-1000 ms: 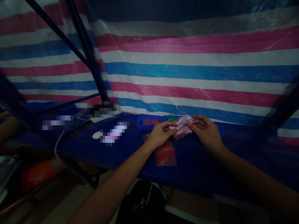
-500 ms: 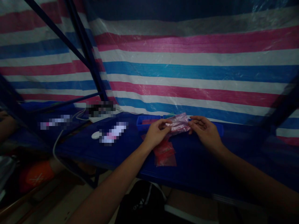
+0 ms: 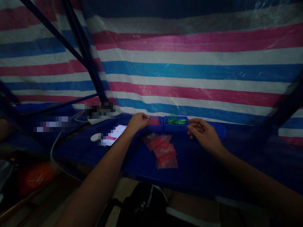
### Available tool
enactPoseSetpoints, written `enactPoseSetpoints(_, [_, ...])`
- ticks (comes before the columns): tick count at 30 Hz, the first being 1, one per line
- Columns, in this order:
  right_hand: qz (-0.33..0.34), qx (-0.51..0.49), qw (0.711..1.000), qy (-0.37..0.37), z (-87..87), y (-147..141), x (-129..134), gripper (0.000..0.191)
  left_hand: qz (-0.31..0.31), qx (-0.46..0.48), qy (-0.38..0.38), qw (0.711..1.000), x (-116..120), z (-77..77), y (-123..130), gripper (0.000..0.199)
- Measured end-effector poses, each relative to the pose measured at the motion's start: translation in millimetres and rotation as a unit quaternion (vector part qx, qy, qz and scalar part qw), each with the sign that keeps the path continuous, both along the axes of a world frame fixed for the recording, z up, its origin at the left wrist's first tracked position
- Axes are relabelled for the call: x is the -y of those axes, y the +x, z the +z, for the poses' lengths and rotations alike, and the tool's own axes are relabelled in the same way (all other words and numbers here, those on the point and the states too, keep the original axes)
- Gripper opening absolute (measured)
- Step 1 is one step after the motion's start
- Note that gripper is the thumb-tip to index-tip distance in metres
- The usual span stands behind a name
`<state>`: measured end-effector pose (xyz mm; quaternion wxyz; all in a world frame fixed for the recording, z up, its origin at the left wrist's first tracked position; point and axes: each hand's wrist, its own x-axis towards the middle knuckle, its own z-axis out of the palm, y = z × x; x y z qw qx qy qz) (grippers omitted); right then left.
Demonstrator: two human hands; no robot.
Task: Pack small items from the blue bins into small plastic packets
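Note:
My left hand (image 3: 139,121) is at the left end of the blue bin of red bags (image 3: 154,120), its fingers pinched together; what they hold, if anything, is too small to make out. Beside it stands a blue bin (image 3: 175,127) with green items (image 3: 175,120) inside. My right hand (image 3: 200,130) hovers at that bin's right side, thumb and fingers closed, and I cannot make out anything between them. Several small red plastic bags (image 3: 166,156) lie overlapping on the blue table, in front of the bins.
A phone (image 3: 115,135) and a white round object (image 3: 96,137) lie to the left. Behind them is a white power strip (image 3: 100,118) with cables. Blue metal posts (image 3: 91,60) and a striped sheet (image 3: 189,72) stand behind the table. At far left is another person's orange clothing (image 3: 39,178).
The pinkish clear bag that was between both hands is no longer seen there. My left hand has moved left to the red bags' bin, uncovering the green items. My right hand has barely moved.

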<state>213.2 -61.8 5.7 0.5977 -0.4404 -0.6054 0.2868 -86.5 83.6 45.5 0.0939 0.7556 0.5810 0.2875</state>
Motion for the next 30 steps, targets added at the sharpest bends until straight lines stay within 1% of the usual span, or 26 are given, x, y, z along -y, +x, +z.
enactPoseSetpoints(2, [0.004,0.009,1.000,-0.001,-2.6,0.2,-0.7,0.043,0.010,-0.051,0.002,0.999,1.8,-0.8,1.8,0.028])
enactPoseSetpoints(4, [0.008,0.043,0.999,-0.001,-5.3,0.3,-0.7,0.040,0.024,-0.098,0.004,0.995,7.1,-2.1,6.5,0.029])
enactPoseSetpoints(6, [0.011,0.122,0.992,0.011,-6.8,-0.9,1.2,0.034,0.040,-0.127,0.012,0.991,15.5,-4.4,12.4,0.027])
enactPoseSetpoints(8, [0.023,0.221,0.974,0.039,-6.5,-4.1,5.1,0.028,0.061,-0.139,0.065,0.986,25.9,-7.8,18.6,0.030])
enactPoseSetpoints(9, [0.037,0.262,0.963,0.058,-5.9,-6.5,7.6,0.027,0.058,-0.144,0.099,0.983,31.1,-9.8,21.7,0.033])
enactPoseSetpoints(10, [0.058,0.295,0.951,0.076,-5.2,-9.4,10.1,0.029,0.043,-0.148,0.127,0.980,35.9,-12.0,24.6,0.036])
enactPoseSetpoints(12, [0.107,0.336,0.930,0.104,-4.6,-15.5,14.8,0.036,-0.023,-0.153,0.158,0.975,43.3,-17.0,29.8,0.040])
enactPoseSetpoints(14, [0.149,0.360,0.914,0.113,-5.7,-21.1,17.6,0.044,-0.085,-0.143,0.155,0.974,46.8,-22.4,33.8,0.045])
enactPoseSetpoints(15, [0.167,0.370,0.907,0.112,-6.7,-23.2,18.1,0.047,-0.105,-0.139,0.145,0.974,47.2,-25.0,35.2,0.048])
enactPoseSetpoints(17, [0.193,0.385,0.897,0.105,-9.6,-25.4,17.4,0.050,-0.121,-0.139,0.122,0.975,46.3,-29.5,37.0,0.054])
enactPoseSetpoints(19, [0.207,0.392,0.891,0.101,-12.4,-25.3,14.9,0.049,-0.120,-0.153,0.108,0.975,44.8,-31.9,37.7,0.060])
enactPoseSetpoints(21, [0.209,0.395,0.888,0.106,-14.5,-24.0,11.8,0.046,-0.118,-0.169,0.105,0.973,44.2,-32.0,37.8,0.065])
enactPoseSetpoints(25, [0.187,0.416,0.880,0.133,-16.1,-22.7,8.1,0.039,-0.115,-0.193,0.099,0.969,44.8,-28.2,37.4,0.072])
enactPoseSetpoints(28, [0.164,0.454,0.860,0.165,-15.2,-23.7,8.1,0.034,-0.102,-0.205,0.083,0.970,44.1,-26.0,36.7,0.076])
enactPoseSetpoints(30, [0.148,0.489,0.838,0.189,-13.7,-24.7,9.1,0.030,-0.095,-0.207,0.074,0.971,43.2,-25.9,36.4,0.077])
